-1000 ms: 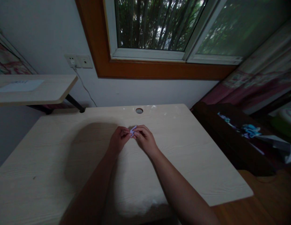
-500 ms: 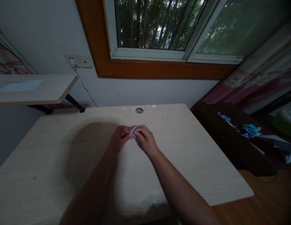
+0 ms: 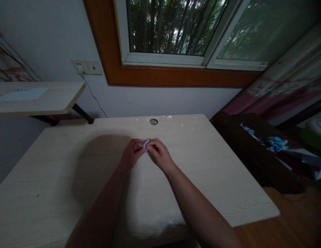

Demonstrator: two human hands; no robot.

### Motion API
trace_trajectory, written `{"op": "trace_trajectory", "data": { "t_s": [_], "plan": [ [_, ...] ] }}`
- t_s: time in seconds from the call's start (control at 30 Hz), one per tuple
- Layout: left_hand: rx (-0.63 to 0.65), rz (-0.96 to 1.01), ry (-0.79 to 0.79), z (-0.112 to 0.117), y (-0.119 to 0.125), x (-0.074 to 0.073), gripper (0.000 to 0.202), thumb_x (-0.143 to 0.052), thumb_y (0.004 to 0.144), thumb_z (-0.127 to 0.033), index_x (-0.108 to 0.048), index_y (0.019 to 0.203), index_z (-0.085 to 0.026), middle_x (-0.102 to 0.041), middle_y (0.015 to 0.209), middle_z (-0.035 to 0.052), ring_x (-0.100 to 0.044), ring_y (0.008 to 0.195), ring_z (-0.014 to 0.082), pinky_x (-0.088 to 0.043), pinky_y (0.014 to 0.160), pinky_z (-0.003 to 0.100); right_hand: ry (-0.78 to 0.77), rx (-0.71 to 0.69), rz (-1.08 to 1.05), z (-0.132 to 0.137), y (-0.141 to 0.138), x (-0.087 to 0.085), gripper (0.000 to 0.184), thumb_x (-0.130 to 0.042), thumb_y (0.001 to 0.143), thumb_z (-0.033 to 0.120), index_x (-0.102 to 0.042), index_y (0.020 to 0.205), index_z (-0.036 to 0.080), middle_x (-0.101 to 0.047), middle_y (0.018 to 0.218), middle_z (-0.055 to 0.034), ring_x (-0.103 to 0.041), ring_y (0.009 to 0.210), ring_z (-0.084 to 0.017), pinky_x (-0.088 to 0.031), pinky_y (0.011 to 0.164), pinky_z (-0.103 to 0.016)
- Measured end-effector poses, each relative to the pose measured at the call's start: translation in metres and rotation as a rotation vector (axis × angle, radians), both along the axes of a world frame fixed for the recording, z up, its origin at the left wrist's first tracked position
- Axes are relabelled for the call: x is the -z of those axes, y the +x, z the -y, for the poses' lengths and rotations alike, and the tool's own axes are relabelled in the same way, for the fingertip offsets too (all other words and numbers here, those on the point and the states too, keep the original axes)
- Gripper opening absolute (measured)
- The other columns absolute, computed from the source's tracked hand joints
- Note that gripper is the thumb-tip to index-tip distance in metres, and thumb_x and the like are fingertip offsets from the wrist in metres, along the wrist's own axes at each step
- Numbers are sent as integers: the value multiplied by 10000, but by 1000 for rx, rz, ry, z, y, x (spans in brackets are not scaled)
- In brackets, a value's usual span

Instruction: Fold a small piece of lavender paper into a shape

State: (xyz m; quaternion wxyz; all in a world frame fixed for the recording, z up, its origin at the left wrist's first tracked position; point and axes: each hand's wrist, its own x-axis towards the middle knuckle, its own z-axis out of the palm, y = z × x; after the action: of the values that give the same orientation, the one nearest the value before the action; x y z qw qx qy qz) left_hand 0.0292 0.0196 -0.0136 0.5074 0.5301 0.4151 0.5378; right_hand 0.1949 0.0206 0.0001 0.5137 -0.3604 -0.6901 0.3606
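A small pale lilac piece of folded paper (image 3: 146,142) is pinched between both my hands at the middle of a light wooden desk (image 3: 59,165). My left hand (image 3: 131,154) grips its left side with curled fingers. My right hand (image 3: 157,153) holds the right side, fingertips pressed together on it. Most of the paper is hidden by my fingers. Both forearms reach in from the bottom of the view.
A round cable hole (image 3: 153,122) sits near the desk's far edge. A second tabletop (image 3: 38,100) with a white sheet stands at the left. A dark cabinet (image 3: 256,151) with clutter is at the right. Window and wall sockets (image 3: 86,67) are behind.
The hands stay in place. The fingers have shifted slightly on the paper, and less of it shows now.
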Motion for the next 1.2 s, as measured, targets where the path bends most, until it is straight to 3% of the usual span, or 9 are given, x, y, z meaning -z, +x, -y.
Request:
{"op": "trace_trajectory", "data": {
  "t_s": [0.17,0.47,0.6,0.83,1.03,1.2],
  "plan": [
    [-18,-49,33,-1,-1,8,314,-743,756,-276,-580,1012,-197,-684,830,17,-694,823,184,-548,804,335,-44,36,-3,2,-3,2,98,-617,920,317,-671,945,239,-639,940,-43,-601,873,-183,-476,798,-322],
    [-1,-57,23,1,-2,6,319,-729,780,-306,-584,1043,-198,-715,886,43,-706,885,206,-550,839,351,-82,73,-35,2,-4,3,107,-614,914,323,-666,920,229,-622,906,-34,-580,823,-169,-466,747,-294],
    [22,-64,13,0,-4,6,316,-726,781,-302,-585,1045,-202,-713,842,23,-707,826,194,-550,805,333,-92,91,-57,1,-4,7,113,-617,912,330,-664,921,228,-618,906,-32,-581,814,-165,-469,739,-290],
    [31,17,9,-1,-3,1,295,-728,777,-266,-565,1011,-192,-690,768,-6,-684,741,154,-535,744,291,-5,20,-1,-1,3,-2,91,-648,902,297,-711,953,255,-653,943,-43,-611,902,-188,-474,826,-328],
    [-18,67,15,2,-2,0,320,-748,759,-277,-568,1010,-193,-675,752,-16,-688,719,151,-552,730,289,41,37,82,-1,7,-7,83,-646,904,267,-729,907,259,-667,885,-38,-620,859,-191,-475,793,-327],
    [-56,-68,122,5,0,1,292,-744,775,-297,-603,1014,-204,-718,825,26,-714,789,174,-572,757,297,51,110,52,1,6,-7,90,-629,908,255,-719,899,251,-673,888,-36,-626,870,-192,-480,804,-329]
  ]
}}
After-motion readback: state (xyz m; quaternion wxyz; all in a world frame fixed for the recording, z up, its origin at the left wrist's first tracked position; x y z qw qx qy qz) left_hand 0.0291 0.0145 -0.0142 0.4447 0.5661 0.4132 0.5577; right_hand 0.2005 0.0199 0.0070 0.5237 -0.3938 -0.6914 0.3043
